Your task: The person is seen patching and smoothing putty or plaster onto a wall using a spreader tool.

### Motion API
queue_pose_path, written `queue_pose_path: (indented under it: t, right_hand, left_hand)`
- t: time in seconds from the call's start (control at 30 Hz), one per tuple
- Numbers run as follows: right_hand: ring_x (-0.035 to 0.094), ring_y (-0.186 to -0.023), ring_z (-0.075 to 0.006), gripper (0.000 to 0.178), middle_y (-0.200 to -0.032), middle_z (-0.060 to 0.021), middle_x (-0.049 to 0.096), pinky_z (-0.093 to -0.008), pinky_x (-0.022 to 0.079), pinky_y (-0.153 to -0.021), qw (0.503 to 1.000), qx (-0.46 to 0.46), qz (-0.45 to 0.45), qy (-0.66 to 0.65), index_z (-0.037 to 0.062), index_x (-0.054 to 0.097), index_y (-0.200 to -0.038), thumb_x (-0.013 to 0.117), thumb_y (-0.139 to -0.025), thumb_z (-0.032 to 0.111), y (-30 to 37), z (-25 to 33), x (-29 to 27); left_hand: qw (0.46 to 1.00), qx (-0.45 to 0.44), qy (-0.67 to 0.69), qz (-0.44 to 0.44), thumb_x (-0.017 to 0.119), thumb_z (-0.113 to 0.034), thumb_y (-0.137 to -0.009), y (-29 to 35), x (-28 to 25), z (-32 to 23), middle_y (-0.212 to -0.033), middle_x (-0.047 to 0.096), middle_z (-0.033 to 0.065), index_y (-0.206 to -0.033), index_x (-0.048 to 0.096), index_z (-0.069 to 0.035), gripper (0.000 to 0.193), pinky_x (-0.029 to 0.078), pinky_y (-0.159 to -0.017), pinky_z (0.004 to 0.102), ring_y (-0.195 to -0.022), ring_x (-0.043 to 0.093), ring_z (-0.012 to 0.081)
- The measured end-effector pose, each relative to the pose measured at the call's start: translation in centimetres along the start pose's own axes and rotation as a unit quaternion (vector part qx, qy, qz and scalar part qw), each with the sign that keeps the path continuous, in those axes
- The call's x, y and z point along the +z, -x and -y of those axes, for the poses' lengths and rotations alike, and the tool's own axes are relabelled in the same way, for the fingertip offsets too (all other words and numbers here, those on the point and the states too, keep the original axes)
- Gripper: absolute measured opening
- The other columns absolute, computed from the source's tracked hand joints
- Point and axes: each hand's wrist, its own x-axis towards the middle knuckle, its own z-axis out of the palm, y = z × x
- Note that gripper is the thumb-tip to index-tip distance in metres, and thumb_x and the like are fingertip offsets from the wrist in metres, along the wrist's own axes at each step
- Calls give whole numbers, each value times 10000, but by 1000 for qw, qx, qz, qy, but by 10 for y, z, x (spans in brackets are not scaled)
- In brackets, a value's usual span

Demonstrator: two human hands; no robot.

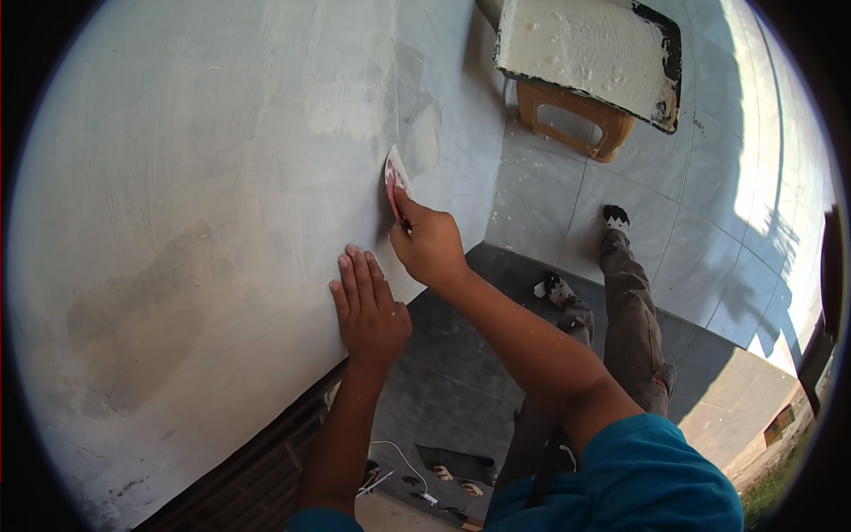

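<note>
A small flat scraper (pixel 394 182), pale with red smears, stands on edge against the grey-white plastered wall (pixel 222 177). Its blade touches the wall beside a lighter, fresher patch.

A broad plastered wall (pixel 204 177) fills the left and blocks any reach that way. The left hand (pixel 368 310) lies flat against it, and the right hand (pixel 430 244) presses a small scraper (pixel 394 182) to it just above. To the right, tiled floor (pixel 700 230) lies open. At the top, a plaster-coated tray (pixel 585 44) rests on a tan stool (pixel 576 120), standing close to the wall.
</note>
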Motion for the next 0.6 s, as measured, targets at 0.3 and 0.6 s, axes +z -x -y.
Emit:
queue_pose_path:
  t: [0.3,0.6]
  right_hand:
    - [639,-725,-412,231,-784,-237,654,-445,507,-669,982,129,-111,84,-11,669,-982,537,-819,84,-82,-81,-61]
    - [671,-653,-284,353,-740,-207,660,-368,519,-660,992,96,35,-71,11,682,-1105,572,-775,71,11,-38,-41]
  left_hand:
    - [1000,17,-11,-2,493,-123,-746,-6,0,-4,-1540,240,295,-1424,318,133,745,56,-1178,541,-1464,187,409]
    - [1000,5,-21,-4,493,-132,-743,1,3,4,-1543,243,288,-1422,323,133,748,53,-1177,539,-1464,189,408]
